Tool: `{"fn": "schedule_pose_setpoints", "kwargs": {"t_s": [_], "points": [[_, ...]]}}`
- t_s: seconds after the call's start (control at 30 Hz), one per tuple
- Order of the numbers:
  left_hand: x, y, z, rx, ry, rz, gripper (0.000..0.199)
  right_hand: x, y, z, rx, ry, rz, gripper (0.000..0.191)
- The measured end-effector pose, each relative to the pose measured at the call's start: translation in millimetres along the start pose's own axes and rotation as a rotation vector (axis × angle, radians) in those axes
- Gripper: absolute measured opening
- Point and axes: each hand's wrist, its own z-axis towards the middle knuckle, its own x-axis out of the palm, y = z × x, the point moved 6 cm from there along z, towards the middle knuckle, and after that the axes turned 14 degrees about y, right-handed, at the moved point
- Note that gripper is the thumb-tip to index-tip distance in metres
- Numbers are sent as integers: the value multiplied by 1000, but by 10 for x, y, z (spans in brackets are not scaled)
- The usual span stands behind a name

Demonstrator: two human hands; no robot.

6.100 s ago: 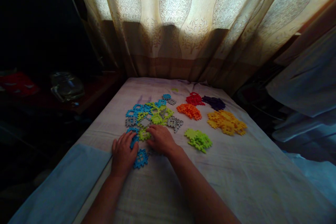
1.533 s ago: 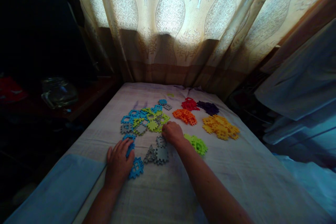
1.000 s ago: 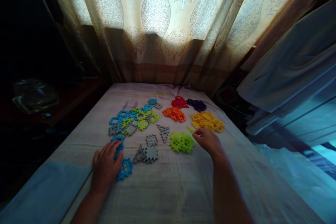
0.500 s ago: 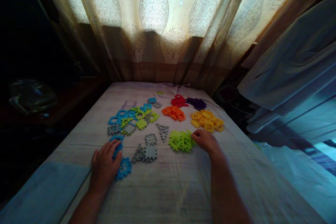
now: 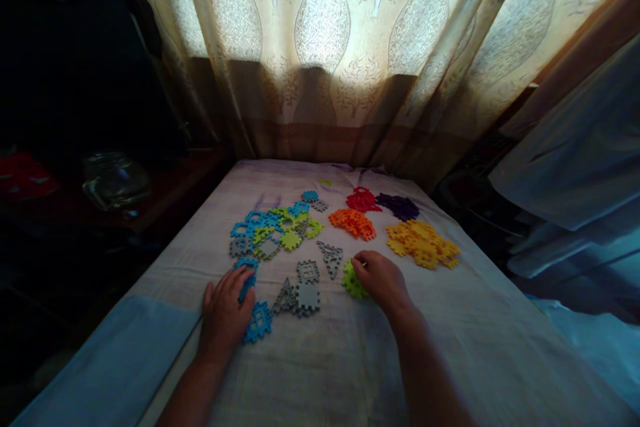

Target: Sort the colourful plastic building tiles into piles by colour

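My left hand (image 5: 227, 307) lies at the near left with its fingers apart, resting over a blue interlocking piece (image 5: 247, 268) that it partly covers. Close to its thumb is another blue piece (image 5: 259, 322) with a window pattern. My right hand (image 5: 384, 280) is closed, its fingertips together over the lime green pile (image 5: 354, 282), much of which it hides. Whether a piece is between those fingers cannot be made out. Between my hands lie grey pieces (image 5: 307, 296), one a square window frame (image 5: 308, 271), and a grey triangular piece (image 5: 331, 258).
Beyond are mixed blue, green and grey pieces (image 5: 290, 239). Orange (image 5: 353, 223), red (image 5: 363, 200), purple (image 5: 397, 205) and yellow (image 5: 423, 243) piles lie on the right of the cloth-covered table (image 5: 325, 373). A light blue cloth (image 5: 115, 353) lies at left; a curtain (image 5: 320, 100) hangs behind.
My right hand has moved from the right edge of the green pile leftward over it, covering more of it. My left hand stays by the blue pieces. The whole view has shifted slightly.
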Motion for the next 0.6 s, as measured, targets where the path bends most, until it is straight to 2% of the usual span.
{"fn": "schedule_pose_setpoints", "kwargs": {"t_s": [0.2,0.33,0.47,0.6], "points": [[-9,16,17,54,-47,-90,32,127,453,-30,-198,-51,8,20],[-52,20,24,98,-123,-125,31,248,779,70,-297,-38,27,21],[-70,19,28,115,-143,-143,31,375,1056,278,-332,-10,-3,30],[-68,18,27,96,-139,-142,30,458,1233,444,-317,34,-61,35]]}}
